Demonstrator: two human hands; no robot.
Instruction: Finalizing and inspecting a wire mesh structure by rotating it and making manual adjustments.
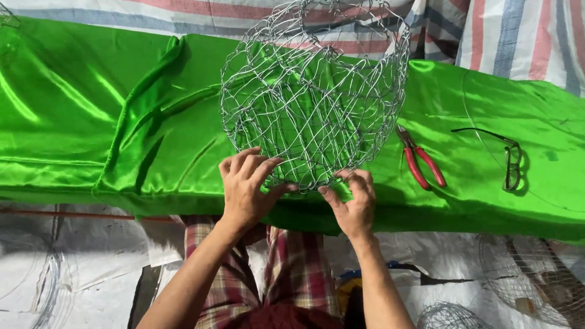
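A round basket of woven silver wire (314,91) stands on shiny green cloth (91,122), its mouth facing up and away from me. My left hand (247,186) grips the wire at the basket's near lower edge, fingers curled over it. My right hand (352,201) pinches the wire at the same lower edge, a little to the right. Both hands touch the basket, a short gap apart.
Red-handled pliers (419,157) lie on the cloth right of the basket, with a pair of dark-framed glasses (510,157) further right. Striped tarp (499,30) lies beyond. More wire baskets (530,274) and wire coils (42,286) sit on the floor below.
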